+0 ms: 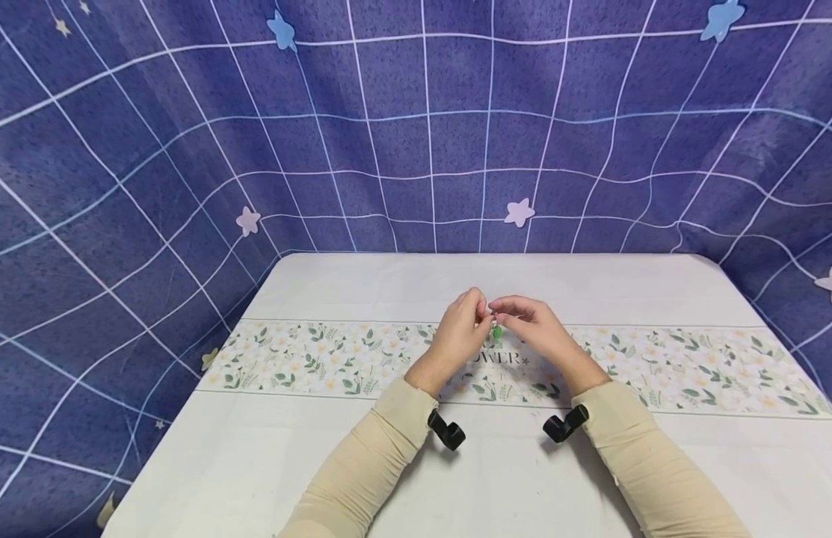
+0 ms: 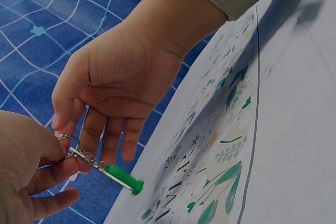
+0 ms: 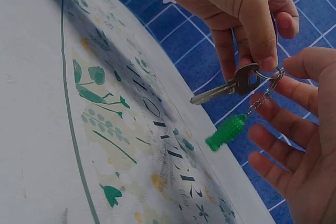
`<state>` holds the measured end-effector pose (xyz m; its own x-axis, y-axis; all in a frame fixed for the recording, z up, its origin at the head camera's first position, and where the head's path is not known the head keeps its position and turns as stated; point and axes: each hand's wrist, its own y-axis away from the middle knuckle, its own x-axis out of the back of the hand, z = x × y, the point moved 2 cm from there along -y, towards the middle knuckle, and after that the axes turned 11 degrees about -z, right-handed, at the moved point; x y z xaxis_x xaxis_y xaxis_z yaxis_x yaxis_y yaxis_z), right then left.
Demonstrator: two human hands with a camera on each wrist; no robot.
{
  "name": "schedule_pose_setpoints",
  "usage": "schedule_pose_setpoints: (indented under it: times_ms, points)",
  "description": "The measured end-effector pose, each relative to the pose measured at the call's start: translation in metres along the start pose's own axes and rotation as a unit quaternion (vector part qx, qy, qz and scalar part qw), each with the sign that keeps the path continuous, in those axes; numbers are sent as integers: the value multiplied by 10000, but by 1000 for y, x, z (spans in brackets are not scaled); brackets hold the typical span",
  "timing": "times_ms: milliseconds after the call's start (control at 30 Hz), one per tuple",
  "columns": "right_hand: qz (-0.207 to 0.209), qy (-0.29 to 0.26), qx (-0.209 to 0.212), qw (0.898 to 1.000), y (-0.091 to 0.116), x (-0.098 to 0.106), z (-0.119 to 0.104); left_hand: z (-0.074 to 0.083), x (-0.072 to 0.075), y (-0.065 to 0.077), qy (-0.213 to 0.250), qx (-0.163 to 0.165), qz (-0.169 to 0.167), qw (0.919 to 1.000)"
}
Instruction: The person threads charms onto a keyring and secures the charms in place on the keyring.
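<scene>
A metal key (image 3: 239, 85) and a bumpy green charm (image 3: 227, 132) on a short chain (image 3: 258, 103) hang from a split ring (image 3: 266, 76). My left hand (image 1: 461, 329) pinches the split ring between thumb and finger, close to the key's head. From the other side my right hand (image 1: 533, 325) holds the ring with thumb and index finger, where the chain joins it. The right hand's other fingers (image 3: 275, 166) spread loosely below. In the head view the green charm (image 1: 497, 332) dangles between both hands, above the table.
Under the hands a white table (image 1: 308, 463) carries a floral printed band (image 1: 362, 359) with dark lettering. A blue gridded curtain (image 1: 389, 149) with stars hangs behind it and at the left. Black wrist cameras sit on both sleeves (image 1: 382, 433).
</scene>
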<state>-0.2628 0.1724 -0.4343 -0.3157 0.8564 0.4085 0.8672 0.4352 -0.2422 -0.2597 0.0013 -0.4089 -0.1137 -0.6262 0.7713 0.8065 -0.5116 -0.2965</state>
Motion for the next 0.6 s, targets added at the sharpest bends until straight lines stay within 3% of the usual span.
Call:
schedule_pose_setpoints:
  times_ms: [200, 600]
  points:
    - [-26, -202, 82, 9998, 0, 0, 2, -1, -2, 0, 5, -32, -32, 10000]
    - [211, 220, -135, 9994, -2, -3, -2, 0, -2, 1, -2, -36, -89, 10000]
